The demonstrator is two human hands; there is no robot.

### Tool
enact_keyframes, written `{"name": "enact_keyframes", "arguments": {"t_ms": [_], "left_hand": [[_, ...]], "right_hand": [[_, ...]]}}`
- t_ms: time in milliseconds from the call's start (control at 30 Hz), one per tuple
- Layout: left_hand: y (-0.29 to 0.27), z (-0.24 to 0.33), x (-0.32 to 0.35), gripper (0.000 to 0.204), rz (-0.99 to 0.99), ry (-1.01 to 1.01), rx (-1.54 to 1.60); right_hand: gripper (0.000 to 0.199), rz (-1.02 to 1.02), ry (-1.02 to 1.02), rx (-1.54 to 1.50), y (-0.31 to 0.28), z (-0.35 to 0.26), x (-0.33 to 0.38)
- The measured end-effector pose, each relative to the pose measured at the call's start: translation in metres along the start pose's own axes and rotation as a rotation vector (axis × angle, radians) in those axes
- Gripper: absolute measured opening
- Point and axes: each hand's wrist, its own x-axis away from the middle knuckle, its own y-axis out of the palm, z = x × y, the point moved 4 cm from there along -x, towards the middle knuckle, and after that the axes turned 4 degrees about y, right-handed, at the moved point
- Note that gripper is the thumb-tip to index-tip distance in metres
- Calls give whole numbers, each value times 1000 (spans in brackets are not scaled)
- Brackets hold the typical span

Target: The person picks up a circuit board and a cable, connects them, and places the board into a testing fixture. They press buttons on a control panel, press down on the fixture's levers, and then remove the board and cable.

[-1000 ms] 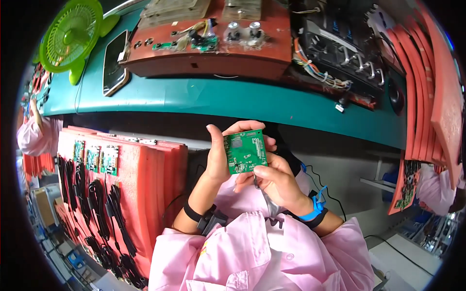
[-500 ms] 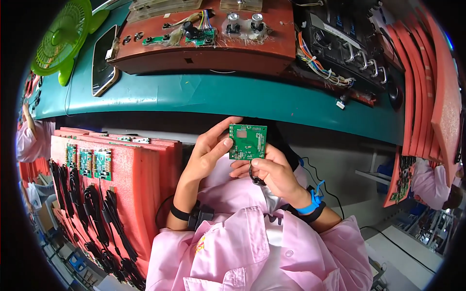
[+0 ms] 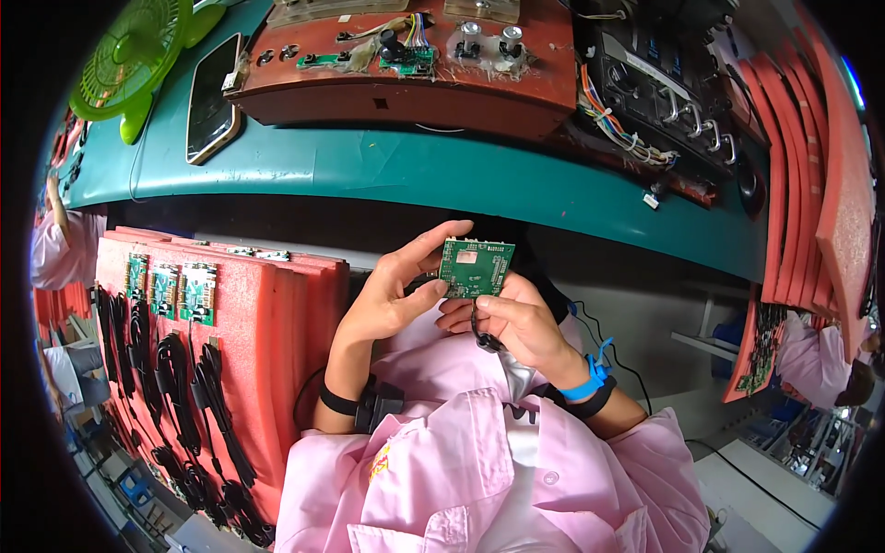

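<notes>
Between my two hands is a green circuit board, raised in front of my chest just short of the bench edge. My left hand pinches its left side, with the thumb at the lower left corner and a finger reaching up to the top edge. The thumb of my right hand presses on the lower right edge, its fingers behind. A short black cable hangs from the board's lower edge below my right hand. The board's back is hidden.
Left of me stand pink foam sheets carrying green boards and bundled black cables. On the green bench are a phone, a green fan, a red-brown fixture box and a black device. More foam sheets rise at right.
The board has tilted, its face looking shorter now, and shifted slightly right. Both hands keep their hold. The bench and its things appear moved a little right and up at the left side.
</notes>
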Motion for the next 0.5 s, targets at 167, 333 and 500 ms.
{"name": "enact_keyframes", "arguments": {"t_ms": [167, 333, 500], "left_hand": [[0, -4, -1, 67, -7, -17, -29], [-1, -8, -3, 71, 0, -12, -15], [-1, -10, -4, 71, -7, -6, -7]], "right_hand": [[38, 12, -16, -35, 0, -3, 2], [38, 40, -7, -39, -1, -3, 4], [38, 56, -9, -30, -2, -3, 3]]}}
